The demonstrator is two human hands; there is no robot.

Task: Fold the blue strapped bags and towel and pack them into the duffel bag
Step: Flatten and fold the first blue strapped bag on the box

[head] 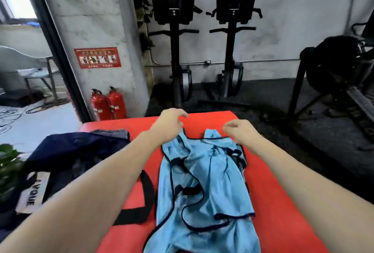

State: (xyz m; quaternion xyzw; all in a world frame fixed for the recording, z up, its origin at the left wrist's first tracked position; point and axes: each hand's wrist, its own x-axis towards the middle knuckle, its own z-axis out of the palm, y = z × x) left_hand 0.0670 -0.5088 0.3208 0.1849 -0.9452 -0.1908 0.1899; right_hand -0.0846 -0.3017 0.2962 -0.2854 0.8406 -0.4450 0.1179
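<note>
At 9 o'clock the navy duffel bag (77, 151) slumps on the red mat (269, 198). The left hand (170, 124) reaches to 12 o'clock, fingers loosely curled and apart, holding nothing above the far edge of the light blue strapped bag (202, 188), which is spread at centre. The right hand (240, 131) hovers at 1 o'clock, fingers bent, empty.

red mat (273, 202) | blue strapped bags (204, 182) crumpled at centre; duffel bag (77, 151) at left edge, perhaps overhanging

Bare red mat (273, 202) right of blue bag (202, 182); duffel bag (81, 151) crowds the left
</note>
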